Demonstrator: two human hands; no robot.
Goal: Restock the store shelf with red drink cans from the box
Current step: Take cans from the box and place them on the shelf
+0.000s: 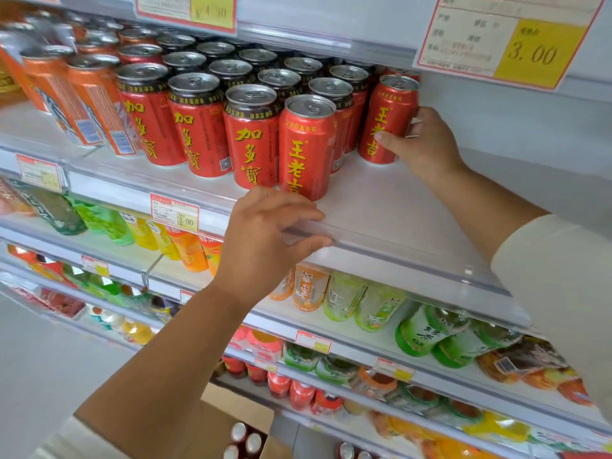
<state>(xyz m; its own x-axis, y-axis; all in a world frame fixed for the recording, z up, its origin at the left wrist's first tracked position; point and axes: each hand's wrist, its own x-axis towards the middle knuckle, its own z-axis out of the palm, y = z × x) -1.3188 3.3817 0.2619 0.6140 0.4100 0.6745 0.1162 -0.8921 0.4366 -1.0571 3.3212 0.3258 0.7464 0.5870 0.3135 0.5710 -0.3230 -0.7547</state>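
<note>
The left hand is seen nearest, its fingers and thumb curled over the clear front rail of the shelf. Just beyond those fingertips a front can, red and lettered 王老吉, is stood upright, with rows of 加多寶 cans ranged to their left. A second 王老吉 can is gripped upright on the shelf by the right hand, thumb across its front, fingers wrapped behind. Bare shelf is left open between the two hands, back from the rail. A yellow price tag reading 3.00 is hung above the right fingers. Well below the left fingers, silver can tops are shown in a cardboard box.
</note>
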